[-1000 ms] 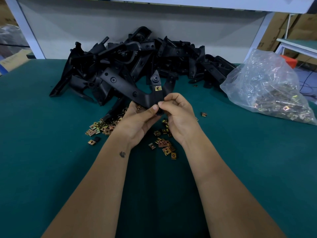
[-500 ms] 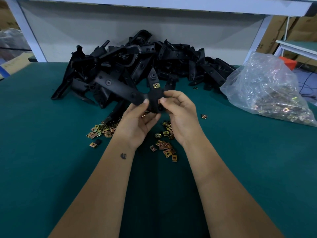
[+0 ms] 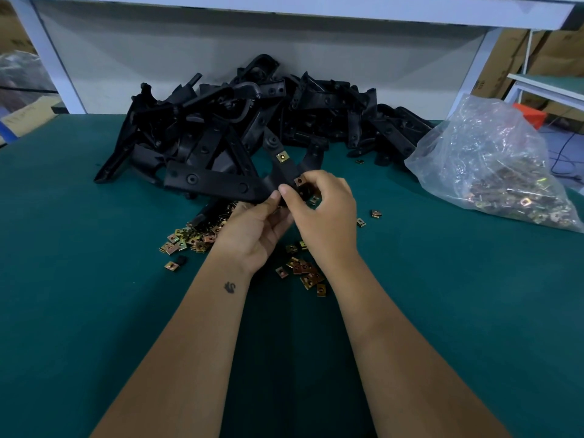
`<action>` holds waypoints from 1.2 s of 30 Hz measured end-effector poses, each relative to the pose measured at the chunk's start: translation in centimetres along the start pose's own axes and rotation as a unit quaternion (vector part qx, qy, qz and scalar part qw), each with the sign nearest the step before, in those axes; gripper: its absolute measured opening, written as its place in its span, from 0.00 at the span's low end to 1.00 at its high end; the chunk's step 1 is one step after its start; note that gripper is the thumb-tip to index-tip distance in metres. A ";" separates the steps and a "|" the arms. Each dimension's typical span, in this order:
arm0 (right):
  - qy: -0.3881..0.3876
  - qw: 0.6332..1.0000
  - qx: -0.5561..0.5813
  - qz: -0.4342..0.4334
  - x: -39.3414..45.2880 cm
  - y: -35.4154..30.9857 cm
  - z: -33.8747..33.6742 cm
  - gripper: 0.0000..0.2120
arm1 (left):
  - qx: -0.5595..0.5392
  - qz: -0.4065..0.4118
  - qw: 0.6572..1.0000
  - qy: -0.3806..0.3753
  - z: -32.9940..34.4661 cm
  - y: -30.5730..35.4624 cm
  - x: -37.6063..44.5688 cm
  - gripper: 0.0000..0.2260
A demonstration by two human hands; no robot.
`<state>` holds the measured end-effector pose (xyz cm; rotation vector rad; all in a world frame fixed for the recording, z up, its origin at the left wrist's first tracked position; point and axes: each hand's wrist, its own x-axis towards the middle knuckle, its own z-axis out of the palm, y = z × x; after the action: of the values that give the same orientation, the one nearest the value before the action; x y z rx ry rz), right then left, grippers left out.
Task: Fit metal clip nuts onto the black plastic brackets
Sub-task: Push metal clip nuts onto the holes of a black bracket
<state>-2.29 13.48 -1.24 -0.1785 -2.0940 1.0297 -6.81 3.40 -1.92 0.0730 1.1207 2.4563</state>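
We saw the left hand [image 3: 252, 229] gripping a black plastic bracket [image 3: 221, 184] from below, thumb pressed on its near edge, holding it above the green table [image 3: 94, 311]. The right hand [image 3: 322, 210] pinched a metal clip nut [image 3: 299, 181] between thumb and forefinger against the bracket's middle. Another clip nut [image 3: 282, 157] already sat on the bracket's upright arm. Loose clip nuts [image 3: 189, 240] lay scattered on the table beneath both hands. A pile of brackets [image 3: 268, 115] stood behind, and a clear plastic bag of clip nuts [image 3: 493, 172] lay well to the right.
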 end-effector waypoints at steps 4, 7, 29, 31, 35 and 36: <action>-0.003 0.999 -0.036 -0.018 0.0 -0.1 -0.1 0.12 | 0.003 0.003 1.000 0.000 -0.1 -0.1 0.1 0.05; -0.019 0.996 -0.070 -0.046 0.0 -0.3 -0.2 0.14 | 0.000 0.001 1.000 0.004 0.1 -0.1 0.0 0.06; 0.038 0.999 -0.007 0.007 0.0 -0.7 -0.2 0.09 | 0.110 0.010 0.993 -0.050 0.2 -0.7 0.1 0.07; 0.036 0.999 -0.018 -0.004 -0.1 -0.8 -0.2 0.09 | 0.107 0.004 0.993 -0.046 0.1 -0.6 0.1 0.07; 0.028 0.999 0.011 0.013 0.0 -0.8 -0.1 0.09 | 0.090 0.001 0.995 -0.030 0.2 -0.6 0.1 0.08; 0.026 0.999 0.030 0.026 0.0 -0.8 -0.1 0.09 | 0.082 0.001 0.996 -0.029 0.2 -0.6 0.1 0.08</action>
<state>-2.06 13.02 -0.60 -0.2282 -2.0181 1.1073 -6.67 3.88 -2.23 0.1941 1.2939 2.3438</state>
